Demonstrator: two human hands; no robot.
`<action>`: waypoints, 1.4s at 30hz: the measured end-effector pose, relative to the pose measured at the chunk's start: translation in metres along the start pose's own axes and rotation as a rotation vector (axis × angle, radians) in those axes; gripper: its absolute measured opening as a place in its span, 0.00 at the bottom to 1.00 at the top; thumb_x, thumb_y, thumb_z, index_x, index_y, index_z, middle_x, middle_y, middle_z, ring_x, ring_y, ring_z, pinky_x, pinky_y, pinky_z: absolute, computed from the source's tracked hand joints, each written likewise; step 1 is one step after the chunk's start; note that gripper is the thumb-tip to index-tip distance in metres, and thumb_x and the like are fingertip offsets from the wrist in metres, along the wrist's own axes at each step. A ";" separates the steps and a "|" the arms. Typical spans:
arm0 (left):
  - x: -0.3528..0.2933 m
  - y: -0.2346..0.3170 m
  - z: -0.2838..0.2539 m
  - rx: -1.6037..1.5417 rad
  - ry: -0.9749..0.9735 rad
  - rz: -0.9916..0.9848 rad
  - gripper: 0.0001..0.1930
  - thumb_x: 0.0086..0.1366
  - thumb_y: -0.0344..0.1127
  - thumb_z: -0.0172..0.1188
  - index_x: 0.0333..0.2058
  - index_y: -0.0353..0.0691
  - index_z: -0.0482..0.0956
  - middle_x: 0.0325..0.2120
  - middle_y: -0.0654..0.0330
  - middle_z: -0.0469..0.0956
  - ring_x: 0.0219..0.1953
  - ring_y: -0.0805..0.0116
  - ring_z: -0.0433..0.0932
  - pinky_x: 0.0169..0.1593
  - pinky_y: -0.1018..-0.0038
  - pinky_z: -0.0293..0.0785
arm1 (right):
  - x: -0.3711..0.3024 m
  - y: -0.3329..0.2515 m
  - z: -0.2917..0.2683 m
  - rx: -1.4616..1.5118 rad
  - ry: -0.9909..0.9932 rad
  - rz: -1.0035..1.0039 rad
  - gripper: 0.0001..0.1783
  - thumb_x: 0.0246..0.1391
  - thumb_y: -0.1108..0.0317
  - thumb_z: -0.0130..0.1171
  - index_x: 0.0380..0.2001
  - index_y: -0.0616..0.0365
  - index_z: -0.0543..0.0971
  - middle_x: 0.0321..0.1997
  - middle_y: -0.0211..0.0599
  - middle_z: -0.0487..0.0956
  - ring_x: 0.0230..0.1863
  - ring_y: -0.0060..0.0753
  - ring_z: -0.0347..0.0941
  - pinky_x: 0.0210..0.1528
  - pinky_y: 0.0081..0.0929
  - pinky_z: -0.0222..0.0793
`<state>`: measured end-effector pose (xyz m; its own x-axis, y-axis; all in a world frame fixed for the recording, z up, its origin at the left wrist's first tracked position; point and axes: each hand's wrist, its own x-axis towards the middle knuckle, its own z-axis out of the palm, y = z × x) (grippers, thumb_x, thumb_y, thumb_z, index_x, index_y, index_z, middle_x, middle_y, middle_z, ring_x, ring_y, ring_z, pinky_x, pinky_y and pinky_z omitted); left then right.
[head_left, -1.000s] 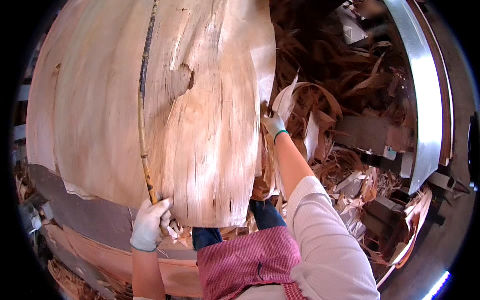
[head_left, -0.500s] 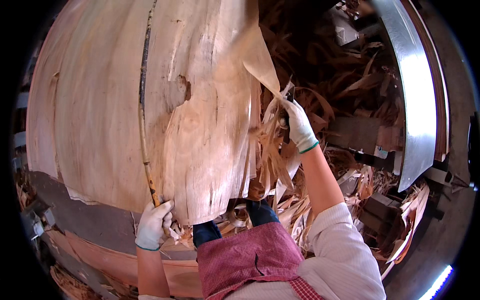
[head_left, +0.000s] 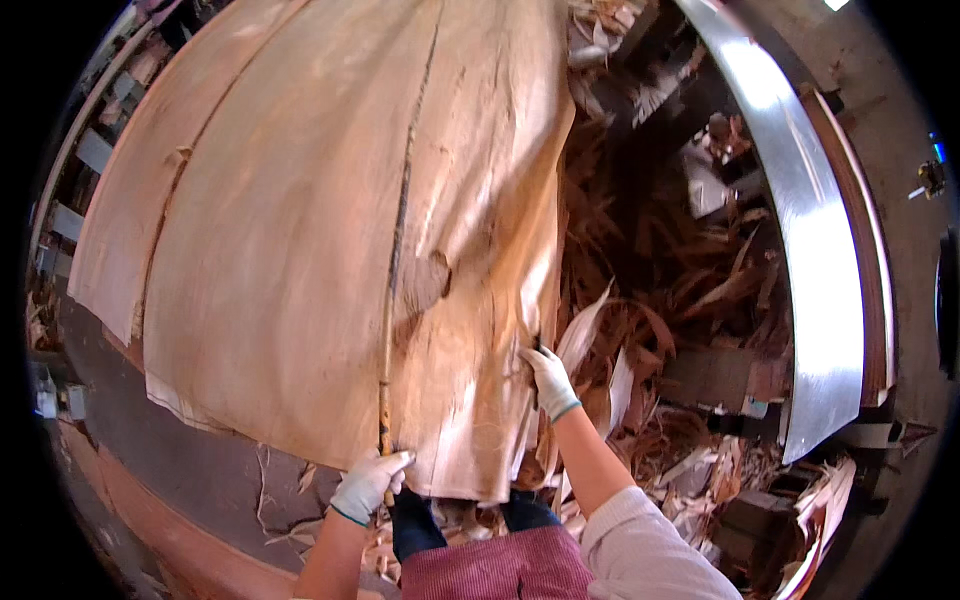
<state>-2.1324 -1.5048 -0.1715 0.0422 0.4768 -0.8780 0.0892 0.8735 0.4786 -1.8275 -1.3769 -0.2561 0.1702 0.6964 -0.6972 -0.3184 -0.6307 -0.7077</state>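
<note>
A large sheet of pale wood veneer (head_left: 290, 220) lies over a stack, with a ragged hole and several splits towards its right side. Along it runs a long thin stick (head_left: 399, 225), dark in the middle and yellowish at the near end. My left hand (head_left: 368, 488), in a white glove, is closed round that near end. At the sheet's right edge is my gloved right hand (head_left: 550, 381), its fingers closed on a small dark tool (head_left: 536, 343), mostly hidden by the hand. The veneer beside it is buckled and raised.
Curled veneer scraps (head_left: 690, 290) fill the space right of the stack and lie round my feet. Beyond them stands a long shiny metal sheet (head_left: 815, 220). Wooden blocks (head_left: 95, 150) line the far left, and a grey surface (head_left: 215, 425) borders the stack's near left.
The view has shifted. My right hand has come nearer to me along the veneer's edge, and the strip stretched from it has gone from there. My left hand still grips the stick.
</note>
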 end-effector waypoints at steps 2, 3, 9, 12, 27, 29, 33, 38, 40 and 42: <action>0.000 -0.009 -0.006 -0.110 0.035 0.037 0.15 0.61 0.43 0.61 0.35 0.35 0.74 0.16 0.63 0.72 0.15 0.75 0.69 0.20 0.77 0.65 | -0.006 -0.013 -0.016 -0.069 -0.025 -0.056 0.05 0.56 0.68 0.57 0.28 0.55 0.73 0.21 0.26 0.73 0.17 0.17 0.63 0.18 0.18 0.57; 0.002 -0.018 -0.012 -0.068 0.120 0.070 0.13 0.63 0.41 0.59 0.36 0.34 0.75 0.17 0.64 0.72 0.15 0.76 0.69 0.19 0.78 0.66 | -0.008 -0.018 -0.023 -0.006 -0.022 -0.073 0.04 0.56 0.69 0.57 0.28 0.55 0.74 0.21 0.26 0.73 0.17 0.18 0.63 0.18 0.18 0.58; -0.012 -0.073 -0.074 0.306 0.489 0.570 0.11 0.63 0.35 0.57 0.40 0.34 0.75 0.23 0.54 0.76 0.24 0.60 0.77 0.27 0.67 0.71 | -0.062 -0.097 0.019 -0.151 -0.095 -0.341 0.03 0.56 0.71 0.55 0.33 0.58 0.76 0.26 0.22 0.72 0.24 0.16 0.65 0.27 0.17 0.62; -0.025 -0.128 -0.086 0.370 0.526 0.601 0.12 0.63 0.37 0.56 0.38 0.33 0.74 0.24 0.46 0.77 0.29 0.46 0.77 0.33 0.59 0.71 | -0.077 -0.122 0.091 -0.360 -0.227 -0.518 0.05 0.56 0.71 0.55 0.35 0.61 0.76 0.28 0.21 0.70 0.26 0.14 0.63 0.28 0.15 0.60; 0.047 -0.231 -0.109 0.523 0.403 0.401 0.17 0.64 0.46 0.53 0.35 0.34 0.73 0.27 0.41 0.78 0.33 0.39 0.77 0.37 0.49 0.71 | -0.009 -0.009 0.440 -1.333 -0.311 -0.600 0.20 0.51 0.61 0.48 0.44 0.55 0.79 0.44 0.53 0.79 0.47 0.53 0.75 0.50 0.41 0.69; 0.051 -0.237 -0.103 0.555 0.404 0.386 0.17 0.65 0.46 0.51 0.38 0.34 0.72 0.28 0.39 0.78 0.34 0.39 0.77 0.38 0.48 0.71 | -0.001 0.011 0.451 -1.453 -0.313 -0.589 0.19 0.52 0.60 0.49 0.44 0.55 0.80 0.45 0.52 0.79 0.48 0.52 0.75 0.51 0.41 0.70; 0.054 -0.242 -0.089 0.492 0.320 0.421 0.17 0.65 0.45 0.51 0.33 0.32 0.72 0.26 0.38 0.77 0.32 0.40 0.77 0.37 0.50 0.72 | 0.008 0.044 0.464 -1.560 -0.342 -0.569 0.19 0.50 0.61 0.49 0.44 0.50 0.80 0.45 0.50 0.79 0.48 0.50 0.75 0.51 0.41 0.69; 0.038 -0.218 -0.075 0.400 0.192 0.506 0.17 0.66 0.44 0.52 0.32 0.32 0.73 0.24 0.40 0.77 0.29 0.40 0.77 0.35 0.51 0.72 | 0.004 0.061 0.465 -1.575 -0.369 -0.580 0.16 0.53 0.60 0.52 0.40 0.56 0.81 0.42 0.51 0.80 0.46 0.51 0.77 0.48 0.43 0.71; 0.016 -0.196 -0.082 0.110 0.034 0.448 0.13 0.65 0.41 0.55 0.33 0.34 0.74 0.20 0.46 0.77 0.24 0.49 0.78 0.30 0.59 0.72 | -0.004 0.052 0.458 -1.611 -0.410 -0.544 0.16 0.52 0.62 0.54 0.40 0.60 0.80 0.39 0.55 0.80 0.45 0.51 0.77 0.47 0.42 0.73; -0.001 -0.186 -0.103 0.014 -0.059 0.412 0.11 0.64 0.39 0.58 0.33 0.35 0.75 0.17 0.55 0.75 0.20 0.65 0.76 0.26 0.68 0.71 | -0.037 0.044 0.457 -1.649 -0.409 -0.548 0.22 0.53 0.61 0.56 0.47 0.66 0.75 0.39 0.59 0.79 0.44 0.53 0.77 0.45 0.40 0.74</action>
<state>-2.2511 -1.6571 -0.2592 0.1345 0.7796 -0.6117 0.0663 0.6089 0.7905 -2.2743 -1.2737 -0.2092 -0.3757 0.7945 -0.4771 0.9044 0.2019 -0.3760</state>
